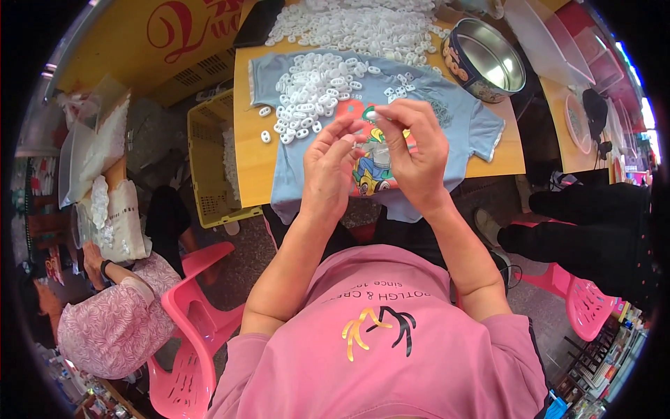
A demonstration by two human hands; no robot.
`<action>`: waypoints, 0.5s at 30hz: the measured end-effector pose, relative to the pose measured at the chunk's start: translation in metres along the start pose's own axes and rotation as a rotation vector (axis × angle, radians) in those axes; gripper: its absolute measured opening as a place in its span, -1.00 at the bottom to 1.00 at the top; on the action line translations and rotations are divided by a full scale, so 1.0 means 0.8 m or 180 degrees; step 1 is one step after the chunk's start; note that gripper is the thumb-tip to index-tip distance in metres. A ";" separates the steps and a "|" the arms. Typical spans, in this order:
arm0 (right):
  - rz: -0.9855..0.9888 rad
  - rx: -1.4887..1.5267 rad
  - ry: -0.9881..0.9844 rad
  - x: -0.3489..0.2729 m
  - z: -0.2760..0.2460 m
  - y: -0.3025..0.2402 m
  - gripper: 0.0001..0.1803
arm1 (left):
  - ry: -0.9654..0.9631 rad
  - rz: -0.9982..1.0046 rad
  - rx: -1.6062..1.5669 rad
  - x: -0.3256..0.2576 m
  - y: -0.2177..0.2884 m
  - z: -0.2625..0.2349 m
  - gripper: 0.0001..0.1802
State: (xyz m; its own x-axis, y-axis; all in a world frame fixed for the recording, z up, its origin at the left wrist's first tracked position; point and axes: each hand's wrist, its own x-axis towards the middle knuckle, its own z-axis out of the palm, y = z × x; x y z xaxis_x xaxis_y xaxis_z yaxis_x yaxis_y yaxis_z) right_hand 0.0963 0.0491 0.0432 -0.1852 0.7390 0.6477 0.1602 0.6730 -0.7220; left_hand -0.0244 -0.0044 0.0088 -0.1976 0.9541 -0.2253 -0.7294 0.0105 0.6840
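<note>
Currently both hands work one small white plastic link point(370, 115) above the blue T-shirt point(453, 112) on the worktop point(251, 160): right hand point(417, 150) pinches it, left hand point(328, 171) fingers close against it. Judged step: fitting or separating the piece. Next move demands steady fingertip pressure; link pile point(314, 91) lies far-left.

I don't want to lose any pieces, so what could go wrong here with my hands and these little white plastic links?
The small white link pinched between the left hand and right hand could slip and fall to the floor. Loose links lie off the blue shirt near the table edge and could roll into the yellow crate.
</note>
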 end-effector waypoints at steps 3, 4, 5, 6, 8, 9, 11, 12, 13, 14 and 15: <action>-0.0383 -0.0721 -0.0719 -0.002 -0.003 0.031 -0.84 | 0.0085 0.0026 -0.0036 0.002 0.000 0.004 -0.65; -0.0382 -0.0723 -0.0716 -0.004 -0.003 0.033 -0.84 | -0.0104 0.0049 0.0000 0.001 0.002 0.006 -0.65; 0.0031 -0.0453 -0.0684 -0.005 -0.003 0.034 -0.85 | -0.0296 0.0071 0.0035 0.000 0.003 0.006 -0.65; 0.0442 -0.0177 -0.0654 -0.006 -0.003 0.032 -0.87 | -0.0296 0.0070 0.0036 0.001 0.004 0.006 -0.65; 0.1203 0.0428 -0.0607 -0.002 -0.008 0.026 -0.85 | -0.0182 0.0061 0.0218 0.003 0.006 0.005 -0.67; 0.1958 0.1039 -0.0543 -0.001 -0.010 0.025 -0.83 | -0.0193 0.0052 0.0221 0.004 0.007 0.004 -0.67; 0.2394 0.1649 -0.0428 -0.001 -0.012 0.025 -0.81 | -0.0119 0.0416 0.0685 0.007 0.010 0.001 -0.68; 0.2818 0.2271 -0.0319 -0.001 -0.014 0.026 -0.78 | -0.0084 0.0579 0.0897 0.007 0.013 0.004 -0.70; 0.2815 0.2261 -0.0294 -0.001 -0.015 0.027 -0.78 | -0.0105 0.0565 0.0898 0.010 0.011 0.000 -0.70; 0.3022 0.2575 -0.0296 -0.002 -0.017 0.028 -0.76 | -0.0107 0.0875 0.1359 0.017 0.007 -0.006 -0.71; 0.3226 0.2893 -0.0293 -0.004 -0.018 0.029 -0.74 | -0.0113 0.1186 0.1819 0.022 0.006 -0.009 -0.71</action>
State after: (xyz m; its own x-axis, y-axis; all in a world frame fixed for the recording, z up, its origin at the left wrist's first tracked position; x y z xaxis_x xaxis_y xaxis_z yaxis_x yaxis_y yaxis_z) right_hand 0.1144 0.0628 0.0280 -0.4379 0.8637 -0.2495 -0.4189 -0.4415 -0.7935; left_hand -0.0361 0.0107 0.0034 -0.3397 0.9338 0.1124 -0.1546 -0.1734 0.9726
